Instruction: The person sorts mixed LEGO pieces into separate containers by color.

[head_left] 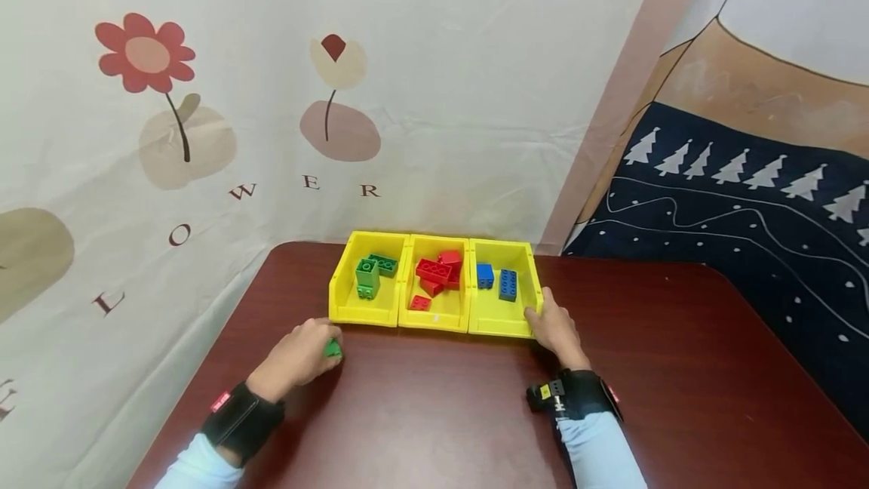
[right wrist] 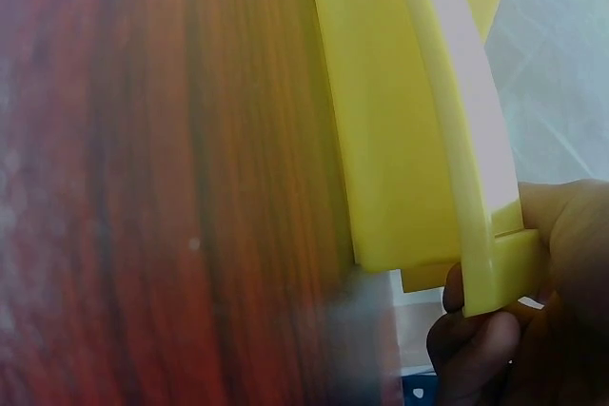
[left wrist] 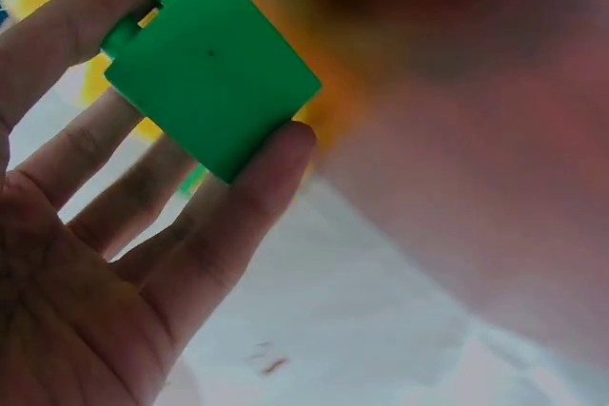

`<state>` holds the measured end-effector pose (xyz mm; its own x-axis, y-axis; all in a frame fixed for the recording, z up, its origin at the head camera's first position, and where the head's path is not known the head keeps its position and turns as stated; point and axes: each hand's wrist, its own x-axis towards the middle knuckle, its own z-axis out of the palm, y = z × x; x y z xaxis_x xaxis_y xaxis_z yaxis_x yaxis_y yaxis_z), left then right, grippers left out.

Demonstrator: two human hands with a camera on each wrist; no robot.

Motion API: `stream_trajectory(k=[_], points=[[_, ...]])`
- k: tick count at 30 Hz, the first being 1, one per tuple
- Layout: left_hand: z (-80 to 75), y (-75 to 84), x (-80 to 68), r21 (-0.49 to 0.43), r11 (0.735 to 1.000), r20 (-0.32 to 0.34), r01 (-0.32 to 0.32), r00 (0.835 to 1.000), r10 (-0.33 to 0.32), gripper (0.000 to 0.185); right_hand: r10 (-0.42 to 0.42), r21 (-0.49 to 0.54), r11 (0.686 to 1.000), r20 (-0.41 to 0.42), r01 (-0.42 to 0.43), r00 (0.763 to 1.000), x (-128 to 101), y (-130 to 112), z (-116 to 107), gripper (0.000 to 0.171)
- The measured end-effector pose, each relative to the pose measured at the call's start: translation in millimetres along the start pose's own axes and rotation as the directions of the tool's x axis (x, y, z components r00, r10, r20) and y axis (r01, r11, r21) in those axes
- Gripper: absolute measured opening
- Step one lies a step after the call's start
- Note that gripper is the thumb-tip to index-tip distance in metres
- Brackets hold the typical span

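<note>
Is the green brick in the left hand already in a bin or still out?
Out. The left hand grips the green brick above the table, short of the left bin.

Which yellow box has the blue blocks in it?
The right-hand bin, the one the right hand grips at its front corner. It holds two blue blocks; the middle bin holds red ones, the left bin green.

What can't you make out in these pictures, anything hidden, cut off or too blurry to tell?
- Green brick: in the head view the left hand covers nearly all of it.
- Right hand: the right wrist view shows only fingertips at the frame's edge, behind the corner of the right-hand yellow bin.
- Bins' contents: absent from both wrist views.
- Table: blurred in both wrist views.
- Brick studs in the bins: too small in the head view.
</note>
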<state>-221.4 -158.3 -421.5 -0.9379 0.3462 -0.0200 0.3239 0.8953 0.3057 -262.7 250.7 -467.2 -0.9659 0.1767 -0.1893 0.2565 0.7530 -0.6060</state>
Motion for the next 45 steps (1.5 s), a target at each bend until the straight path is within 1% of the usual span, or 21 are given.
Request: stream_trajectory(k=[3,5,7,9,11,14,17,21,25,30,34,36,38,41,45], points=[[-14.8,9.7,7.6,0.013,0.998,-0.051,-0.061,0.997,0.061,0.029,0.006,-0.004,1.000,-0.008,-0.006,1.000,0.9,-1.4,-1.7,0.044],[-23.3,14.7,16.1,0.022,0.996,-0.081,-0.083,0.993,0.085,0.040,0.007,-0.005,1.000,-0.008,-0.007,1.000,0.9,-1.7,-2.6,0.043],[-29.6,18.4,26.3,0.015,0.996,-0.106,-0.086,0.991,0.087,0.047,0.004,-0.006,1.000,-0.007,-0.004,1.000,0.2,-1.8,-2.8,0.043],[-32.9,21.0,36.8,0.005,0.997,-0.120,-0.071,0.990,0.071,0.049,0.000,-0.003,1.000,-0.001,0.000,1.000,-0.6,-2.2,-2.2,0.043],[-33.9,23.4,47.5,0.005,0.999,-0.135,-0.045,0.990,0.045,0.051,0.000,0.003,1.000,0.006,0.000,1.000,-1.3,-2.1,-1.2,0.043],[-33.0,25.9,63.4,0.029,1.000,-0.154,-0.010,0.988,0.015,0.051,0.000,0.015,1.000,0.010,0.000,1.000,-1.4,-2.3,0.2,0.042],[-30.4,27.9,79.2,0.039,0.999,-0.159,0.005,0.987,0.002,0.049,0.000,0.017,1.000,0.001,0.000,1.000,-0.6,-1.5,1.3,0.041],[-26.8,28.5,96.5,0.028,0.999,-0.139,0.022,0.990,-0.018,0.045,0.002,0.013,1.000,-0.009,-0.002,1.000,0.2,-1.6,2.3,0.040],[-25.5,26.9,109.2,0.048,0.998,-0.125,0.039,0.992,-0.033,0.044,0.008,0.014,1.000,-0.009,-0.008,1.000,0.3,-2.4,3.0,0.041],[-24.0,24.6,121.4,0.060,0.997,-0.125,0.049,0.991,-0.041,0.039,0.008,0.022,1.000,-0.013,-0.007,1.000,0.9,-1.7,2.2,0.040],[-19.1,20.3,126.0,0.031,0.997,-0.081,0.065,0.995,-0.063,0.041,0.002,0.018,1.000,-0.013,-0.002,1.000,1.7,-2.7,2.0,0.039],[-16.0,18.2,126.6,0.003,0.996,-0.058,0.084,0.995,-0.084,0.042,-0.001,0.017,1.000,-0.013,0.001,1.000,2.3,-3.0,1.8,0.039],[-13.1,16.5,126.3,-0.025,0.995,-0.050,0.100,0.994,-0.102,0.042,-0.004,0.016,1.000,-0.012,0.004,1.000,2.8,-3.0,1.7,0.039],[-10.5,14.8,125.3,-0.058,0.993,-0.063,0.107,0.992,-0.111,0.043,-0.003,0.017,1.000,-0.010,0.003,1.000,2.9,-3.2,1.4,0.039],[-7.7,13.9,124.5,-0.070,0.992,-0.074,0.105,0.991,-0.110,0.045,-0.001,0.012,1.000,-0.007,0.001,1.000,2.1,-2.7,1.4,0.039]])
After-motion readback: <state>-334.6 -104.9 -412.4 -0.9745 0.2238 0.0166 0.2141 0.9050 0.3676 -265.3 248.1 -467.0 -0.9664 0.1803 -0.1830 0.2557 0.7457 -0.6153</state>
